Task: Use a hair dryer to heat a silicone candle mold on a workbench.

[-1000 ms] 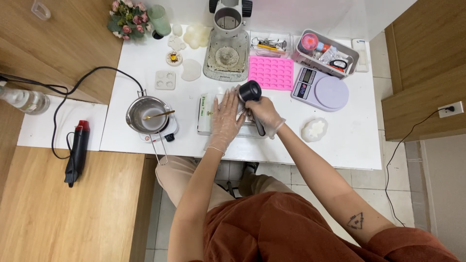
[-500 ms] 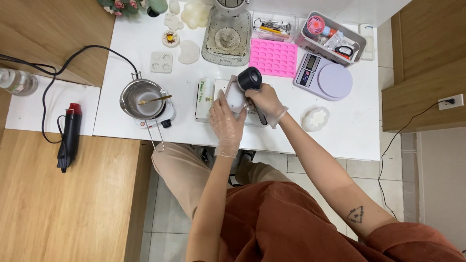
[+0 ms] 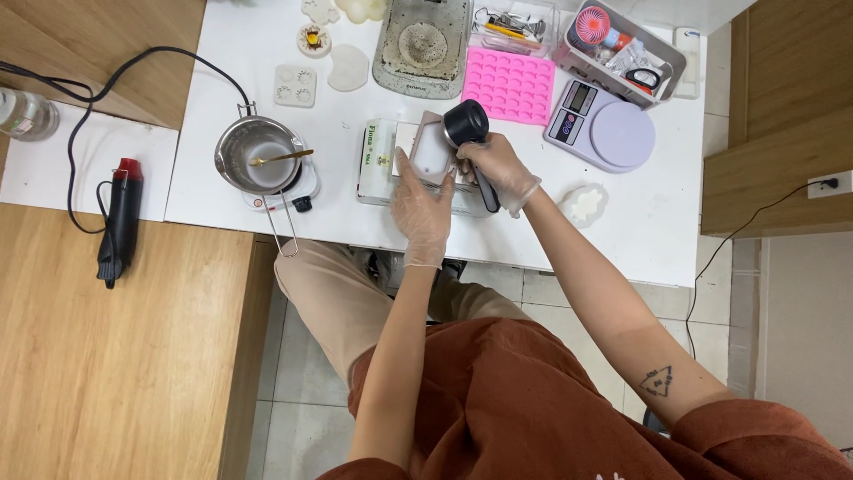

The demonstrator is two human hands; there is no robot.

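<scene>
I am looking down at a white tabletop (image 3: 640, 240), and both hands are wearing thin clear gloves. The left hand (image 3: 419, 209) is holding a small pale mould (image 3: 433, 149) up on its edge, with the fingers spread along its side and the thumb on the other side. The mould is standing over a flat box (image 3: 380, 164) near the middle of the tabletop. The right hand (image 3: 498, 169) is gripping a black heat gun (image 3: 468, 133), the fingers wrapped closed around the handle, and the round nozzle is pointing at the mould from just beside it. To the left of the box, a metal pot (image 3: 253, 160) is sitting on a small white hot plate (image 3: 298, 191), and a gold spoon (image 3: 280, 158) is lying across the pot. Behind the hands, a pink mould tray (image 3: 509, 84) is lying near a lilac kitchen scale (image 3: 600, 126). A white moulded piece (image 3: 586, 204) is resting to the right of the right wrist. Well apart on the left, a second black and red heat gun (image 3: 120, 218) is lying on the wooden surface (image 3: 133, 356).
</scene>
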